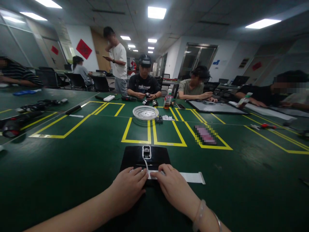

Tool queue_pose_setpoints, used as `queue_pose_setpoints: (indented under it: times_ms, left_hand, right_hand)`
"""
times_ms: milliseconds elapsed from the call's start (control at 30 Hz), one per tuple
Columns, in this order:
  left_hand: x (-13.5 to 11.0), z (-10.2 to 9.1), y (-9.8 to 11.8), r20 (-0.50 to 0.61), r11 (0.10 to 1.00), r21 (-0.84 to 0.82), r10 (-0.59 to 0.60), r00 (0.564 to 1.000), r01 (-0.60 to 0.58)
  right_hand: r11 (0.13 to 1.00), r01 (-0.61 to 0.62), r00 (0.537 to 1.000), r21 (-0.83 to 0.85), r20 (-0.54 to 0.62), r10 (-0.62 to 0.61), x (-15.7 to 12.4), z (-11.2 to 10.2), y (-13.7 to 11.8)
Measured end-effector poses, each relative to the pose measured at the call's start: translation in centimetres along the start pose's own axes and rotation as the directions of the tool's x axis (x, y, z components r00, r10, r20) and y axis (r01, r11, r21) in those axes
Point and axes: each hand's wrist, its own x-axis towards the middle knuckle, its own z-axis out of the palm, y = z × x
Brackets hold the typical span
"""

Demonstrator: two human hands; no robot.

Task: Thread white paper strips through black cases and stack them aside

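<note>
A glossy black panel (159, 154) with a small framed metal module (146, 152) at its far middle lies in front of me. From the module a narrow white strip runs down to a wide, flat white ribbon cable (193, 177). The cable lies across the panel's near part, and its right end sticks out past the panel over the table. My left hand (129, 187) has its fingers together, pressed on the cable's left part. My right hand (173, 185) grips the cable just right of the narrow strip, fingers bent. My fingers hide part of the cable.
Yellow tape outlines mark the green table (96, 167). Beyond the panel stand a round white basket (145, 112) and a bottle (167, 100). A blurred-out phone-like item (205, 134) lies to the right, dark tools (18, 124) to the left. Several people sit opposite; one person stands.
</note>
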Motion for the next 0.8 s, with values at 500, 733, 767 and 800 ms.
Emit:
queue_pose_setpoints:
  times_ms: [500, 733, 767, 800]
  left_hand:
    - [1.6, -2.5, -2.4, 0.018, 0.999, -0.041, 0.020, 1.000, -0.019]
    - [2.1, -2.7, -2.9, 0.074, 0.991, 0.001, 0.131, 0.989, -0.131]
    - [2.1, -2.8, -3.1, 0.074, 0.989, -0.002, 0.144, 0.987, -0.145]
    - [2.0, -2.8, -3.2, 0.072, 0.988, -0.005, 0.156, 0.985, -0.156]
  right_hand:
    - [1.000, 0.020, 1.000, -0.004, -0.006, -0.020, -0.1, -0.2, 0.4]
    - [0.999, 0.010, 1.000, 0.051, 0.001, -0.010, -0.2, -0.3, 0.5]
    - [0.998, 0.010, 1.000, 0.055, 0.003, -0.010, -0.2, -0.4, 0.5]
    - [0.998, 0.009, 1.000, 0.059, 0.007, -0.009, -0.2, -0.4, 0.5]
